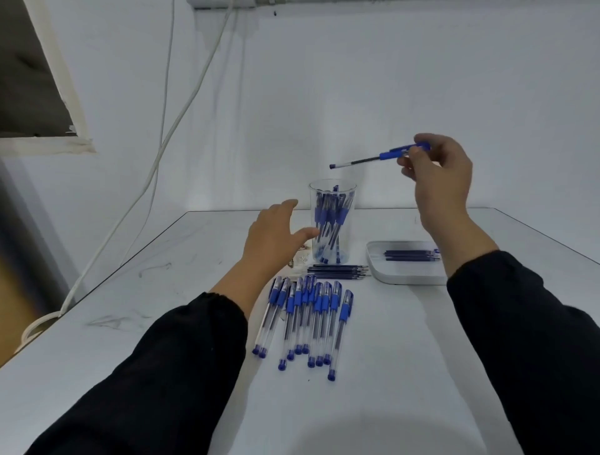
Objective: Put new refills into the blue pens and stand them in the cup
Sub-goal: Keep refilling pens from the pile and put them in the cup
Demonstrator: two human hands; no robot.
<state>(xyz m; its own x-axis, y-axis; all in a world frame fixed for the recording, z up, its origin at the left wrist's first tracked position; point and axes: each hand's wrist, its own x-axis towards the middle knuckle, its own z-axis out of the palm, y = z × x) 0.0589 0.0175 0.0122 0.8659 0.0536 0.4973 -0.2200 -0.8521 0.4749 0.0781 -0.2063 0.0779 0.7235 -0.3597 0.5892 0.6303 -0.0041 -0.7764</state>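
Dropping pen [380, 158], pinched by right hand [438, 182] upper right: tip it vertical over centre-frame cup [332, 224], left hand [276, 237] open, steadying.

Long black sleeves [181, 357], gathered cuffs; bare hands.

— What do you have in front of you?

— You face a plain white wall [373, 81] that fills most of the view. Below it stands a white table [406, 357], its top scuffed with faint grey marks on your left.

— And to your left?

— You see a dark opening with a pale frame [69, 97], chipped at its lower corner. Two white cables [181, 107] hang down the wall from a white pipe [224, 3] at the top edge and curl up beside the table. The light is even and cool.
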